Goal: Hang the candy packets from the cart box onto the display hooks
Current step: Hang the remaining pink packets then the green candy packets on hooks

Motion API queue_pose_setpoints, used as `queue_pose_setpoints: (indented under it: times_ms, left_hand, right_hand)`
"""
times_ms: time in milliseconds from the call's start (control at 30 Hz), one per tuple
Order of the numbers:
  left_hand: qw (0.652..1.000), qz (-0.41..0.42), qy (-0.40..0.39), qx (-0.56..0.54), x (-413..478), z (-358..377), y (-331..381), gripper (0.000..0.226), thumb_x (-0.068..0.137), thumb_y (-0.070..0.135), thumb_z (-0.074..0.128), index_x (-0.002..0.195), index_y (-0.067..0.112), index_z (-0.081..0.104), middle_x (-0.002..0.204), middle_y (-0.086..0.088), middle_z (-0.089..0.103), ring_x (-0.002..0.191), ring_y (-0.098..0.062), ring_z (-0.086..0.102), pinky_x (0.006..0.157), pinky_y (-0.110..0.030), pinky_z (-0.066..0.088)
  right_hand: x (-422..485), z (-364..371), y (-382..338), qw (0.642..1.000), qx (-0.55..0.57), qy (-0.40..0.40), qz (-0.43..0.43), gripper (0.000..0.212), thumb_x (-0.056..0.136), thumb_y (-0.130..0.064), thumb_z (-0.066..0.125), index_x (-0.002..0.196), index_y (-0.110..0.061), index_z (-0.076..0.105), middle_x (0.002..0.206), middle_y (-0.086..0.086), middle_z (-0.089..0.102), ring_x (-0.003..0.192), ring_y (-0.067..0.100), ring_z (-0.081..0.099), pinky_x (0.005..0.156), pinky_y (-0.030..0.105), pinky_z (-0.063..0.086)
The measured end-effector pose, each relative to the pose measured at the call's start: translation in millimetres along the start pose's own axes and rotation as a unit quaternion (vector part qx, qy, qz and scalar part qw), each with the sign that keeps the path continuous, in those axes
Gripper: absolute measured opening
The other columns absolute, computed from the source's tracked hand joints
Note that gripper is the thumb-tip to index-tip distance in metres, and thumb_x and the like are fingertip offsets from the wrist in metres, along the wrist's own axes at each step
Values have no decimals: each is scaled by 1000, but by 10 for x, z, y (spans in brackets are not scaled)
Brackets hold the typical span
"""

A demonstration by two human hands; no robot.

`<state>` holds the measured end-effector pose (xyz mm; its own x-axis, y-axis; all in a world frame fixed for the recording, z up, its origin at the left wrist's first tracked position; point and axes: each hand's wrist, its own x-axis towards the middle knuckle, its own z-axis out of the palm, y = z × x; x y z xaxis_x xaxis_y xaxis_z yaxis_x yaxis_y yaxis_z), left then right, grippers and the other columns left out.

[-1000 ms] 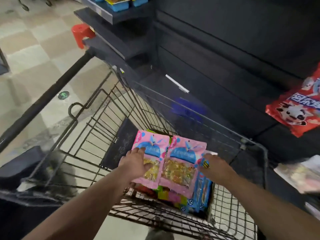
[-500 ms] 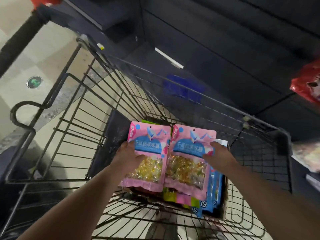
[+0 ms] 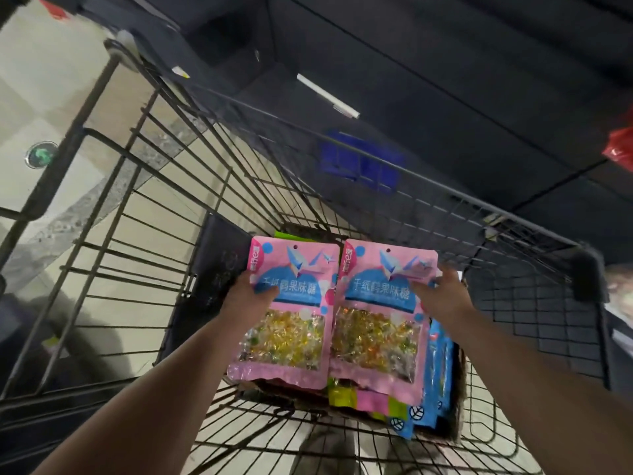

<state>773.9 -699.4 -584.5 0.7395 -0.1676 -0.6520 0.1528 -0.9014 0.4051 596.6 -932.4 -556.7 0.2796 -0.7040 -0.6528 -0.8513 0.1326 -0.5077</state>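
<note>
Two packets gripped, left packet [image 3: 287, 313] in our left hand [image 3: 245, 298], right packet [image 3: 378, 317] in our right hand [image 3: 443, 298]: pickup looks done, hooks come next.

two packets [image 3: 334, 317] side by side above box [image 3: 457, 402] in cart [image 3: 144, 186], shelving [image 3: 428, 80] behind

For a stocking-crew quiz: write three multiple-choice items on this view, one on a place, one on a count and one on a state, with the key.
1. Where are the blue packets?
A. on the floor
B. below the right pink packet, in the cart
C. on a hook

2. How many packets are held up?
A. one
B. two
C. four

3. What is the left hand doing?
A. hanging idle
B. gripping the cart rail
C. holding the left pink packet

Key: B, their blue edges show under its right side; B, the right hand holds the second; C, its thumb lies on the front.
</note>
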Motion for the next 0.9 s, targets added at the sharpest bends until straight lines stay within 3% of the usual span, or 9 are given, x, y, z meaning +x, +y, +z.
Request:
queue_pose_setpoints:
  times_ms: [67, 200, 300, 400, 467, 533, 700, 833, 900]
  left_hand:
    - [1000, -15, 9, -15, 20, -15, 8, 55, 84, 32, 66, 131, 10, 49, 120, -15, 62, 103, -32, 61, 81, -35, 50]
    - [998, -36, 24, -53, 65, -59, -30, 60, 79, 35, 70, 131, 14, 49, 118, -14, 63, 102, -32, 63, 87, -42, 53]
    - [996, -23, 13, -85, 23, -59, -17, 50, 81, 32, 70, 127, 15, 57, 114, -11, 66, 100, -29, 63, 83, -35, 50]
    - [991, -34, -20, -130, -45, -27, 14, 32, 84, 24, 69, 111, 6, 67, 104, -14, 68, 94, -29, 65, 88, -37, 52]
    - [983, -47, -30, -172, -106, -9, 36, 16, 84, 15, 69, 96, 5, 67, 95, -15, 66, 87, -27, 62, 82, -33, 49]
    - [976, -54, -35, -207, -168, 6, 47, 12, 85, 11, 68, 96, 5, 66, 92, -13, 64, 84, -26, 58, 76, -31, 44]
    - [968, -37, -53, -242, -429, -34, 37, 18, 91, 15, 62, 107, 6, 64, 98, -13, 67, 93, -30, 64, 89, -39, 52]
    - [959, -9, -47, -279, -674, -141, 115, 7, 92, 14, 60, 93, 9, 65, 98, -17, 67, 92, -32, 65, 86, -46, 53]
    - [950, -2, -41, -309, -785, -218, 208, 12, 93, 11, 58, 83, 14, 62, 95, -17, 67, 82, -28, 64, 74, -38, 56]
  right_hand:
    - [32, 2, 3, 1000, 14, 14, 10, 55, 85, -19, 66, 133, -7, 40, 96, 8, 56, 69, 25, 57, 57, 28, 45]
    - [18, 31, -10, 997, 56, 34, 25, 57, 84, -29, 68, 131, -9, 42, 101, 12, 61, 64, 22, 57, 46, 24, 40]
    - [-28, 36, -18, 997, 60, 43, 37, 38, 88, -33, 62, 115, -9, 54, 83, 7, 62, 53, 16, 51, 43, 21, 36]
    - [-100, 33, -13, 997, 64, 34, 24, 20, 94, -26, 55, 98, -7, 61, 62, 3, 52, 48, 17, 45, 41, 19, 36]
    - [-158, 31, -8, 996, 86, 27, 28, 20, 96, -27, 53, 98, -8, 59, 64, 4, 49, 54, 19, 45, 51, 24, 38]
    - [-221, 31, 8, 994, 105, 20, 33, 21, 97, -31, 49, 98, -10, 55, 68, 6, 49, 57, 19, 43, 54, 26, 36]
    - [-413, -67, 63, 991, 131, 33, 23, 19, 97, -28, 50, 84, -16, 55, 68, 5, 51, 48, 16, 39, 44, 20, 34]
    - [-624, -318, -2, 989, 139, 59, 2, 21, 97, -24, 50, 79, -13, 51, 65, 5, 50, 48, 18, 44, 31, 14, 32]
    - [-733, -460, -53, 985, 158, 67, 0, 18, 96, -24, 51, 87, -8, 53, 74, 9, 57, 57, 21, 53, 36, 17, 39]
